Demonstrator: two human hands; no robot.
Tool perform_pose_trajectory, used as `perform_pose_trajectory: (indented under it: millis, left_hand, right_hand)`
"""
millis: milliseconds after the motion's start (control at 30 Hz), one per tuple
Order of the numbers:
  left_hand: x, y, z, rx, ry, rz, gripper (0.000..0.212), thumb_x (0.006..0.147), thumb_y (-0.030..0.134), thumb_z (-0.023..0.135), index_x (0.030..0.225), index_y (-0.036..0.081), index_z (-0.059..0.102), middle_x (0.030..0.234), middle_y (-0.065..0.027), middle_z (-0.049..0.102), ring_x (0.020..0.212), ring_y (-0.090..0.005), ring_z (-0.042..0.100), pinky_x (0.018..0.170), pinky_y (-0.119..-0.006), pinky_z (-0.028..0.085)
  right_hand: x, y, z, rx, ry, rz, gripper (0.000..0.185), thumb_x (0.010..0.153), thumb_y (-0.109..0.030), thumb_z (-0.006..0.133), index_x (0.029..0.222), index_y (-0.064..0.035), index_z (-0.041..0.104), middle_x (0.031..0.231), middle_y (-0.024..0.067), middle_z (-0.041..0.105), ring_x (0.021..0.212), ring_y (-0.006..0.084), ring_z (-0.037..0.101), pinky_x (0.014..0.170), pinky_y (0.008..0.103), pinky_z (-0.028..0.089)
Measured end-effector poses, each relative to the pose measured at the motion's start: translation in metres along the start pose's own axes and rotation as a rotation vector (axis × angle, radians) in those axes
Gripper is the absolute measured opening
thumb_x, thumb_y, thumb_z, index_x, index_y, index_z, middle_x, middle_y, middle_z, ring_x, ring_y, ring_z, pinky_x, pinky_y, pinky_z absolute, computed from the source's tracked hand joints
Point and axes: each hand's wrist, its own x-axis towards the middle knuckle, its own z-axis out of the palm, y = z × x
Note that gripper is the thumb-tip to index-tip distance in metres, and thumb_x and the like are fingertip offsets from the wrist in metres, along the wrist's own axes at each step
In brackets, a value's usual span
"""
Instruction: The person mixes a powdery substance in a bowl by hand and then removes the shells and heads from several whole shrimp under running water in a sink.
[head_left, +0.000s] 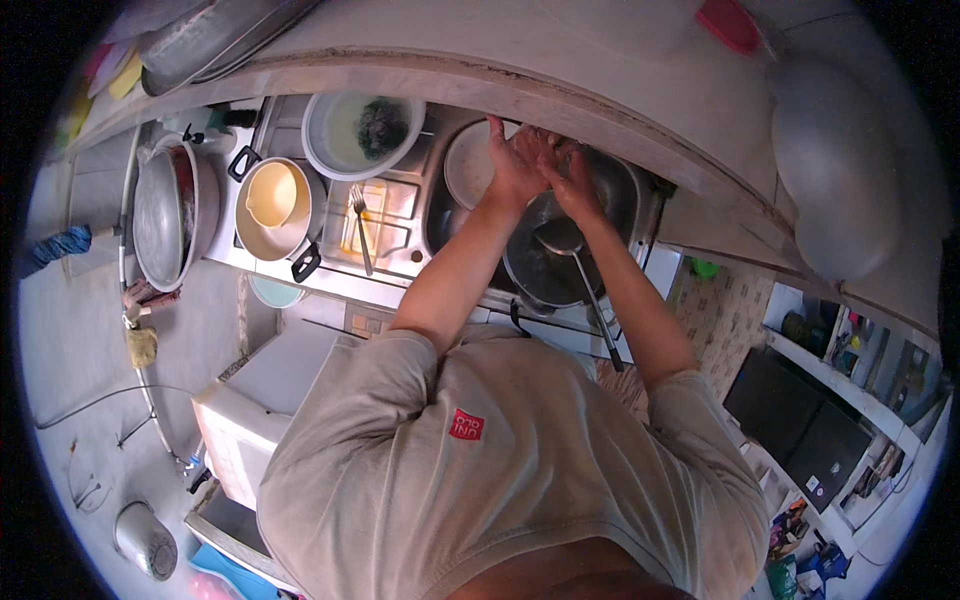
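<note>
Over the sink basin (441, 223), my left hand (517, 159) and my right hand (571, 181) meet, wet, with fingers touching. Nothing shows held between them; the shelf edge hides part of the fingertips. Beneath my left hand sits a pale round dish (466, 169). A big round metal pan (540, 274) with dark contents stands at the front of the basin, below my right wrist. Across that pan lies a ladle (561, 237), its black handle reaching past the rim towards me, close by my right forearm.
A white basin (309, 142) holds cloudy water and a dark scrubber (381, 129). Left of the sink are a fork (361, 225) on a clear tray (390, 196), a pot (247, 234) with a yellow bowl (271, 195) inside, and a tilted metal bowl (159, 217). A shelf edge (480, 75) overhangs the sink.
</note>
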Motion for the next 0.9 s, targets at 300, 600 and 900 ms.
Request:
perform_pose_trajectory:
  millis: [300, 600, 900]
  left_hand:
    - [-0.002, -0.004, 0.021, -0.229, 0.030, -0.001, 0.093, 0.079, 0.079, 0.028, 0.128, 0.001, 0.044, 0.119, -0.0116, 0.054, 0.097, -0.0294, 0.050, 0.094, -0.047, 0.033]
    - [-0.002, -0.020, 0.014, 0.099, 0.072, -0.050, 0.088, 0.083, 0.073, 0.029, 0.133, 0.001, 0.039, 0.134, -0.0153, 0.045, 0.119, -0.0328, 0.043, 0.100, -0.045, 0.032]
    - [-0.010, -0.028, 0.023, -0.018, -0.096, -0.239, 0.083, 0.085, 0.068, 0.026, 0.136, 0.004, 0.038, 0.142, -0.0135, 0.038, 0.128, -0.0319, 0.035, 0.107, -0.046, 0.024]
  right_hand:
    - [0.001, 0.023, -0.025, -0.092, 0.124, -0.039, 0.074, 0.078, -0.046, 0.068, 0.133, -0.0038, 0.041, 0.131, 0.0163, 0.049, 0.122, 0.0265, 0.045, 0.101, 0.0362, 0.033]
    - [0.011, 0.013, -0.016, -0.093, 0.007, 0.003, 0.079, 0.075, -0.051, 0.067, 0.134, -0.0050, 0.042, 0.135, 0.0198, 0.043, 0.123, 0.0350, 0.043, 0.102, 0.0416, 0.034]
    - [0.012, 0.012, -0.029, -0.116, 0.205, -0.005, 0.061, 0.076, -0.037, 0.071, 0.123, -0.0036, 0.052, 0.124, 0.0159, 0.055, 0.114, 0.0293, 0.052, 0.096, 0.0371, 0.039]
